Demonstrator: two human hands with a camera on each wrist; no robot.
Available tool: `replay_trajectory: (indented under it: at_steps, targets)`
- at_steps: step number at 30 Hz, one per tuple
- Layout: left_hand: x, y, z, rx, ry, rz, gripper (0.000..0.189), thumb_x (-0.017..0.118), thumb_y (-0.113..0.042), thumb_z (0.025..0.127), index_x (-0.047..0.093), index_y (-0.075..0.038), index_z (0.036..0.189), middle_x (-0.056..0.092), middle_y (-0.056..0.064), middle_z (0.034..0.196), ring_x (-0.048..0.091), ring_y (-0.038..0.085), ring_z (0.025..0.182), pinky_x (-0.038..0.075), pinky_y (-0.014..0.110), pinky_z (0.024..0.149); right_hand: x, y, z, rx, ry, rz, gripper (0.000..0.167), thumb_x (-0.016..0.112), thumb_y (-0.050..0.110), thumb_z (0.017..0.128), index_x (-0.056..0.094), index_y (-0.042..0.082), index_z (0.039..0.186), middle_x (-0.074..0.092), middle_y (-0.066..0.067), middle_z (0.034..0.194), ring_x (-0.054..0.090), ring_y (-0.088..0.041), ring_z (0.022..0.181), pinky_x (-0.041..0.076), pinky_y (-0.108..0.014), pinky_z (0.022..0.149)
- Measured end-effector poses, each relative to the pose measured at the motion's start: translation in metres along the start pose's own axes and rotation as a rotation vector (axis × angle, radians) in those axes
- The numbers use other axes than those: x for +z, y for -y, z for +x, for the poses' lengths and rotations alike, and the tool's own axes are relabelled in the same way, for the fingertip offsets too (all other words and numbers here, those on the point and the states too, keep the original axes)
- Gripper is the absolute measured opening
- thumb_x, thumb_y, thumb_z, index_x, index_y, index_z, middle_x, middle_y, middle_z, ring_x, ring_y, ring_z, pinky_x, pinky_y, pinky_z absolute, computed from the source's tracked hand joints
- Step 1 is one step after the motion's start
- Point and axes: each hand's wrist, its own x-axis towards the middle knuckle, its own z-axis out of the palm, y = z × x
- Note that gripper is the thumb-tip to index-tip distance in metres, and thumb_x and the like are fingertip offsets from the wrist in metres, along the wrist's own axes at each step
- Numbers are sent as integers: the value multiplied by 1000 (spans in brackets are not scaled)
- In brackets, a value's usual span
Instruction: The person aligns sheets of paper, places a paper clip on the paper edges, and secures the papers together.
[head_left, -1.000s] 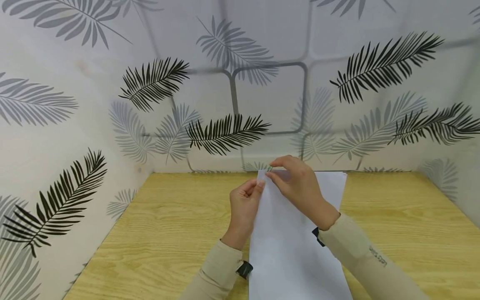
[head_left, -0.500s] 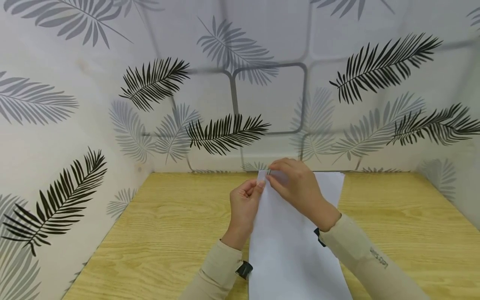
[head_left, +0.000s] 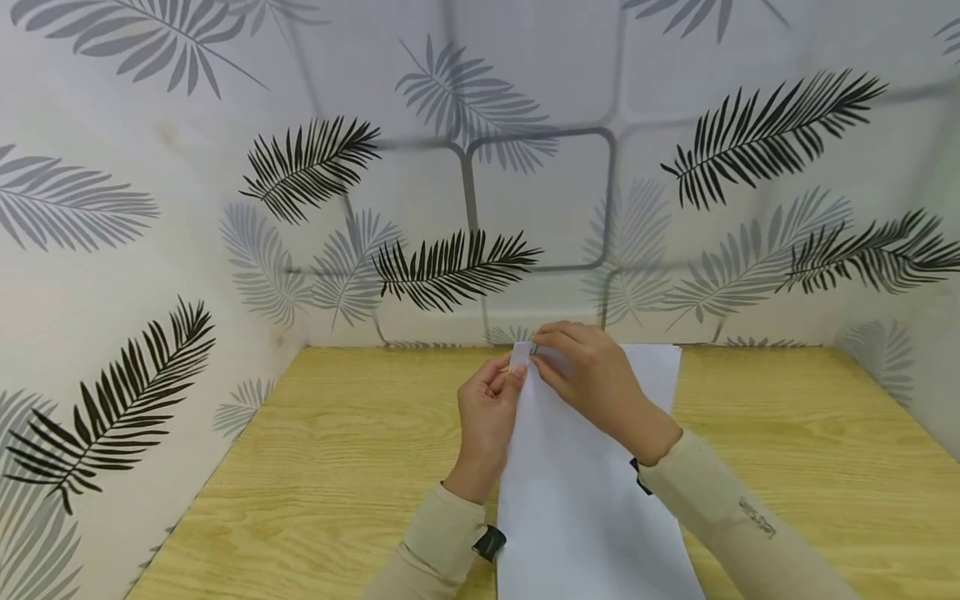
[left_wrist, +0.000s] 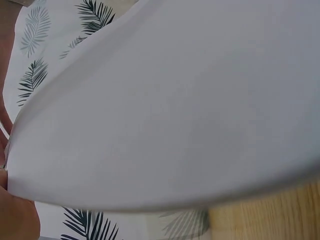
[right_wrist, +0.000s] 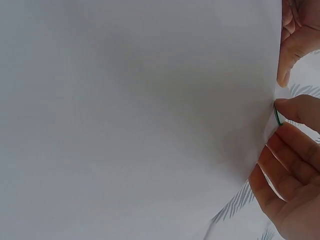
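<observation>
White sheets of paper (head_left: 585, 508) stand raised from the table, filling most of both wrist views. My left hand (head_left: 487, 408) pinches their upper left corner between thumb and fingers. Just right of that grip, my right hand (head_left: 596, 379) pinches a thin green paper clip (right_wrist: 278, 114) at the paper's edge, the thumb at one end and the index finger at the other. In the right wrist view the clip lies against the edge, mostly covered by the fingertips. The other right fingers (right_wrist: 292, 170) rest along the sheet's edge.
A wood-grain table (head_left: 360, 433) lies beneath. A pale wall covering with leaf prints (head_left: 420, 200) rises behind its back edge and along the sides. A black band (head_left: 491, 542) sits at the left sleeve's cuff.
My right hand has shifted slightly down and left with the paper clip, closer to the left fingers. The upper right corner of the paper has drawn a little left. My left hand stays nearly still.
</observation>
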Motion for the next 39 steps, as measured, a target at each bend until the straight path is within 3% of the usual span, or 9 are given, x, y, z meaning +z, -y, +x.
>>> replay_trajectory:
  at_steps: [5, 12, 39]
  targets:
    - [0, -4, 0, 40, 11, -19, 20, 65, -1, 90, 68, 5, 109, 69, 25, 89, 62, 5, 65, 48, 19, 58, 0, -1, 1, -38, -18, 0, 27, 81, 2, 74, 71, -2, 99, 68, -13, 100, 65, -30, 92, 50, -45, 82]
    - [1, -5, -1, 62, 24, -34, 20, 65, -1, 91, 68, 5, 109, 69, 26, 90, 62, 6, 65, 48, 19, 58, 0, 1, 2, -10, -27, 7, 26, 79, 0, 76, 71, -3, 101, 68, -14, 103, 64, -31, 94, 51, -44, 81]
    - [4, -8, -3, 47, 44, -30, 22, 65, -6, 91, 68, 4, 111, 70, 24, 93, 64, 8, 68, 50, 20, 59, 0, -2, -3, -13, -71, 43, 26, 76, -4, 75, 71, -4, 100, 69, -14, 104, 64, -31, 95, 52, -41, 81]
